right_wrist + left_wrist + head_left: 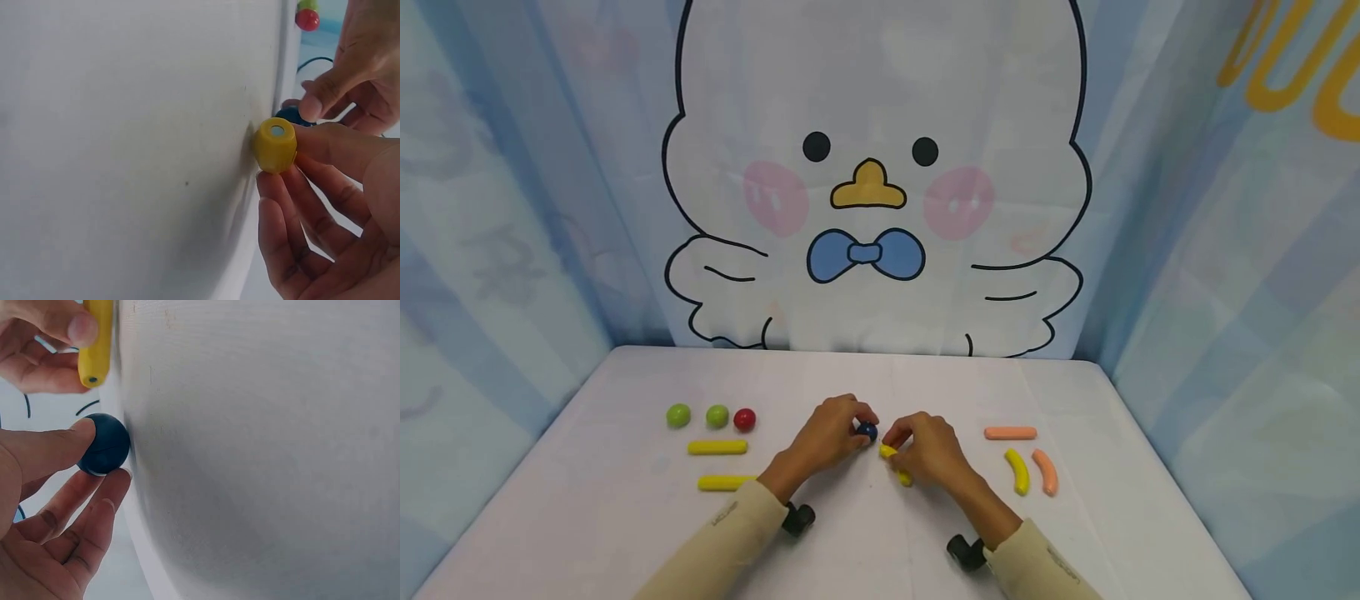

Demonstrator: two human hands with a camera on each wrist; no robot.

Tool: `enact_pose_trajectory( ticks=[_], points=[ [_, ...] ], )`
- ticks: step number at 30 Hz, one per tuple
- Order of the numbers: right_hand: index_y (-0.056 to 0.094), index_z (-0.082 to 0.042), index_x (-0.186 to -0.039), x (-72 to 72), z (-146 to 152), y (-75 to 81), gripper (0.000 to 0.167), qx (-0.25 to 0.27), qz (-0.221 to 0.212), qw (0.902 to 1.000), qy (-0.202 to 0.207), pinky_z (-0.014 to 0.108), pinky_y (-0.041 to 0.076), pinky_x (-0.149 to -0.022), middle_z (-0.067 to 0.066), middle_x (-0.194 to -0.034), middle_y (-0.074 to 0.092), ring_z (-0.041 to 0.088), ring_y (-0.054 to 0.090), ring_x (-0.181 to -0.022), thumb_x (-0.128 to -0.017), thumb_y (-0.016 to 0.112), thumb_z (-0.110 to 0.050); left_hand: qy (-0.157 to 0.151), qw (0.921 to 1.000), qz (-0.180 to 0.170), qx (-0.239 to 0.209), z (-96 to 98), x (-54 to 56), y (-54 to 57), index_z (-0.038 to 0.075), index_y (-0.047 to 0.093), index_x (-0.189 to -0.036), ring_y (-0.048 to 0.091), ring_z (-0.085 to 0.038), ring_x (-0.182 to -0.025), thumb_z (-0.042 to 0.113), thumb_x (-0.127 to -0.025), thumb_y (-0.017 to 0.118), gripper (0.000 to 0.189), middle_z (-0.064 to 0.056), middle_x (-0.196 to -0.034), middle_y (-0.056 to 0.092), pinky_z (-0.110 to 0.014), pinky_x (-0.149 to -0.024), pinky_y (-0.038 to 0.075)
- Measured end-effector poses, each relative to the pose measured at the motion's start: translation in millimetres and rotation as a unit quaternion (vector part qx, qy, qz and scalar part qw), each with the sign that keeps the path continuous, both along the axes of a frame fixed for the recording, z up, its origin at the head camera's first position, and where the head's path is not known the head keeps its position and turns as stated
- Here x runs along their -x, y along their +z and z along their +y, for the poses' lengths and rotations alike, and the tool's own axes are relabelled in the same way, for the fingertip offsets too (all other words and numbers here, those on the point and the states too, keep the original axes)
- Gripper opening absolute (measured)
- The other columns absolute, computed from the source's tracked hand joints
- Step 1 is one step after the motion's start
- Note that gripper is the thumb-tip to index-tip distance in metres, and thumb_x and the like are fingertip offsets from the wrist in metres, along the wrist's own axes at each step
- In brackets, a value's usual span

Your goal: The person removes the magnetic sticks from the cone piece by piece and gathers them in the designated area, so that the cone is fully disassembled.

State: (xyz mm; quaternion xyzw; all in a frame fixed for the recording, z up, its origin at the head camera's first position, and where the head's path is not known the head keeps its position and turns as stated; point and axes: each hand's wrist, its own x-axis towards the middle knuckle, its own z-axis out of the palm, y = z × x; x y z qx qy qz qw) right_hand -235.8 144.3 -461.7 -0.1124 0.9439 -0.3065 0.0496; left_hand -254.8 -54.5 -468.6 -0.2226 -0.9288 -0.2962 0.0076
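Note:
Near the middle of the white table (850,550), my left hand (835,429) pinches a dark blue ball (106,447) between thumb and fingers. Just to its right, my right hand (928,450) holds a yellow stick (905,479) by thumb and fingertips, partly hidden under the hand. A small round inset shows in the end of this yellow stick (275,150) in the right wrist view. In the head view the ball and the stick's far end lie close together, with a small gap between them.
On the left are two green balls (678,416), a red ball (745,419) and two straight yellow sticks (717,447). To the right lie a straight orange stick (1011,433), a curved yellow stick (1017,472) and a curved orange stick (1045,472). A printed curtain (880,317) hangs behind.

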Motion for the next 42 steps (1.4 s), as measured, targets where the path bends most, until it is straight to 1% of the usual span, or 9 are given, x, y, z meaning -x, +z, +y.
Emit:
enact_pose_trajectory(
  ticks=[5, 10, 13, 17, 20, 26, 32, 37, 42],
  points=[
    [0.080, -0.020, -0.097, -8.2, 13.2, 5.1, 0.020, 0.005, 0.001, 0.9996, -0.027, 0.035, 0.053, -0.078, -0.006, -0.091, 0.075, 0.013, 0.063, -0.081, -0.083, 0.090, -0.011, 0.006, 1.0000, -0.006, 0.001, 1.2, -0.4, 1.9, 0.011, 0.081, -0.113, 0.067, -0.016, -0.088, 0.008, -0.088, 0.086, 0.026, -0.003, -0.100, 0.071, -0.034, -0.084, 0.060],
    [0.080, -0.021, -0.099, -14.6, 32.6, 8.2, 0.020, -0.001, 0.007, 0.9975, -0.071, 0.028, 0.053, -0.070, -0.004, -0.093, 0.075, 0.013, 0.062, -0.075, -0.084, 0.089, -0.012, 0.008, 1.0000, -0.001, -0.001, 1.7, -1.5, 1.6, 0.012, 0.081, -0.113, 0.067, -0.017, -0.088, 0.006, -0.088, 0.086, 0.025, -0.002, -0.098, 0.071, -0.032, -0.083, 0.059],
    [0.080, -0.021, -0.099, -18.1, 46.9, 8.3, 0.020, -0.009, 0.019, 0.9953, -0.094, 0.028, 0.052, -0.068, -0.004, -0.094, 0.075, 0.012, 0.062, -0.074, -0.084, 0.089, -0.011, 0.007, 1.0000, 0.003, -0.002, 1.8, -1.5, 0.1, 0.012, 0.081, -0.112, 0.067, -0.018, -0.088, 0.006, -0.088, 0.086, 0.025, -0.002, -0.097, 0.070, -0.032, -0.082, 0.058],
    [0.080, -0.018, -0.099, -22.4, 66.8, 7.2, 0.021, -0.012, 0.041, 0.9927, -0.113, 0.029, 0.051, -0.066, -0.002, -0.094, 0.077, 0.012, 0.064, -0.073, -0.082, 0.089, -0.009, 0.002, 1.0000, 0.007, -0.007, 0.8, -2.1, -0.7, 0.012, 0.081, -0.111, 0.068, -0.020, -0.089, 0.005, -0.088, 0.085, 0.024, -0.002, -0.097, 0.070, -0.032, -0.082, 0.058],
    [0.080, -0.017, -0.100, -25.4, 80.3, 7.2, 0.022, -0.020, 0.054, 0.9902, -0.127, 0.029, 0.049, -0.065, 0.000, -0.095, 0.078, 0.013, 0.065, -0.074, -0.082, 0.089, -0.008, 0.002, 0.9999, 0.009, -0.007, 0.3, -2.5, -0.5, 0.012, 0.081, -0.112, 0.068, -0.021, -0.090, 0.005, -0.088, 0.085, 0.024, -0.002, -0.097, 0.070, -0.032, -0.082, 0.058],
    [0.080, -0.015, -0.102, -31.7, 99.3, 8.6, 0.023, -0.068, 0.075, 0.9821, -0.159, 0.031, 0.047, -0.066, 0.002, -0.095, 0.079, 0.021, 0.067, -0.087, -0.081, 0.088, -0.009, 0.008, 0.9999, 0.001, -0.010, 0.9, -2.7, -0.7, 0.013, 0.081, -0.113, 0.068, -0.021, -0.092, 0.006, -0.090, 0.085, 0.025, -0.001, -0.099, 0.071, -0.032, -0.084, 0.058],
    [0.081, -0.010, -0.107, -35.0, 107.8, 6.5, 0.028, -0.082, 0.088, 0.9788, -0.166, 0.032, 0.050, -0.063, 0.003, -0.095, 0.079, 0.021, 0.069, -0.086, -0.080, 0.089, -0.007, 0.008, 0.9999, 0.002, -0.007, 0.3, -3.3, -1.1, 0.013, 0.081, -0.113, 0.063, -0.016, -0.087, 0.007, -0.090, 0.085, 0.024, -0.002, -0.100, 0.071, -0.032, -0.082, 0.056],
    [0.080, -0.009, -0.103, -34.7, 110.9, 2.1, 0.026, -0.093, 0.090, 0.9775, -0.166, 0.032, 0.050, -0.063, 0.004, -0.091, 0.076, 0.020, 0.066, -0.082, -0.079, 0.090, -0.007, 0.011, 0.9999, 0.004, -0.005, 1.0, -3.5, -2.7, 0.014, 0.081, -0.113, 0.063, -0.016, -0.089, 0.007, -0.090, 0.084, 0.024, -0.002, -0.099, 0.070, -0.033, -0.084, 0.057],
    [0.079, -0.009, -0.100, -34.8, 113.1, 0.1, 0.025, -0.103, 0.086, 0.9765, -0.169, 0.033, 0.050, -0.063, 0.003, -0.089, 0.075, 0.020, 0.065, -0.080, -0.078, 0.092, -0.009, 0.007, 0.9998, 0.019, 0.000, 2.8, -4.6, -3.5, 0.013, 0.081, -0.113, 0.067, -0.019, -0.093, 0.006, -0.090, 0.084, 0.024, -0.002, -0.100, 0.070, -0.037, -0.088, 0.058]
  ],
)
